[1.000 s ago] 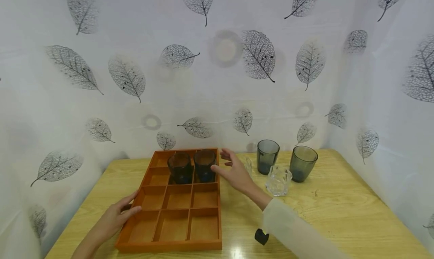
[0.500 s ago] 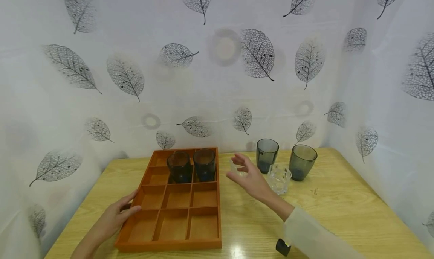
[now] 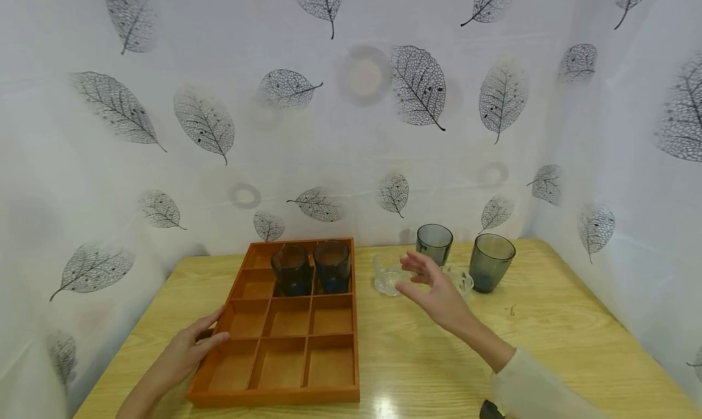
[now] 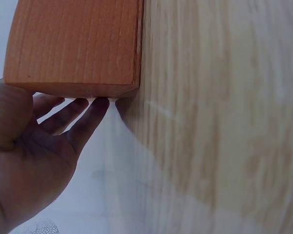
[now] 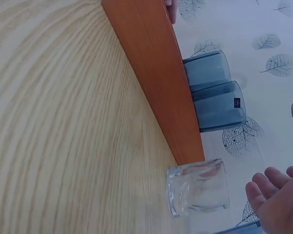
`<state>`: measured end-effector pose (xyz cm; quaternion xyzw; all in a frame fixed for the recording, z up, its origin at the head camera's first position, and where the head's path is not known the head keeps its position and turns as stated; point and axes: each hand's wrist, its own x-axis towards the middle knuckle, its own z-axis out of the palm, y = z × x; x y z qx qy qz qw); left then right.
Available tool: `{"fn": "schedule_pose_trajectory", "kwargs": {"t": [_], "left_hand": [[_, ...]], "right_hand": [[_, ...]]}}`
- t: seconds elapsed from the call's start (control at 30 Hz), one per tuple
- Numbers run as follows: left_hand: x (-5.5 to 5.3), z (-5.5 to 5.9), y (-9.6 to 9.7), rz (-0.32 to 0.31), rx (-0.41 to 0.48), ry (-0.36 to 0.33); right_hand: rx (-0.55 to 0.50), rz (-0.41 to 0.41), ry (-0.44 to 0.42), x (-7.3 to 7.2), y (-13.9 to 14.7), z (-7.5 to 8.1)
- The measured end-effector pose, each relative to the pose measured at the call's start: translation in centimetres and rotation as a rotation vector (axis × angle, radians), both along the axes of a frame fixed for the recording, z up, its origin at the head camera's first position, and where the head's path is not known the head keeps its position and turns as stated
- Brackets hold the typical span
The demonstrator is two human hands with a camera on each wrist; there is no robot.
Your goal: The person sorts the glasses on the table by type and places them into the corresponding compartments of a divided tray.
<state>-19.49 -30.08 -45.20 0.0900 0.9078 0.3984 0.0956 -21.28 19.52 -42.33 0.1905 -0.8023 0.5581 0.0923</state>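
My left hand (image 3: 183, 352) holds the left side of an orange-brown wooden compartment tray (image 3: 307, 396), thumb over the rim. The left wrist view shows its fingertips against the tray's outer wall (image 4: 73, 44). Two dark glass tumblers, one left (image 3: 290, 273) and one right (image 3: 332, 270), stand side by side in the tray's back part. My right hand (image 3: 441, 300) hovers right of the tray, fingers spread and holding nothing. Just beyond its thumb is a clear glass cup (image 3: 386, 279). Another clear glass cup (image 3: 460, 279) is partly hidden behind this hand.
Toward the back right of the wooden table (image 3: 548, 340) stand two smoky grey tumblers, one left (image 3: 434, 242) and one right (image 3: 490, 264). A leaf-patterned white curtain (image 3: 351, 133) closes off the back and sides. A small black object (image 3: 490, 410) shows near my right sleeve.
My right hand has drawn away from the dark tumblers in the tray and moved right, toward the clear cups. The left hand and the tray have stayed put.
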Motion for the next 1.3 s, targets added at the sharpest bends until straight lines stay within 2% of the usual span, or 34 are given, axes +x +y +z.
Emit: {"fn": "schedule_pose_trajectory", "kwargs": {"t": [0.43,0.77,1.07,1.3], "left_hand": [[0.1,0.1,0.0,-0.004,-0.002,0.015],[0.0,0.0,0.1,-0.001,0.014,0.006],[0.0,-0.1,0.2,0.002,0.020,0.002],[0.0,0.0,0.0,0.007,0.016,-0.005]], "right_hand": [[0.058,-0.089,0.026,2.5,4.2,0.4],[0.074,-0.136,0.069,3.9,7.5,-0.3],[0.080,-0.266,0.086,5.3,10.7,-0.9],[0.073,-0.401,0.108,4.8,13.0,-2.1]]}}
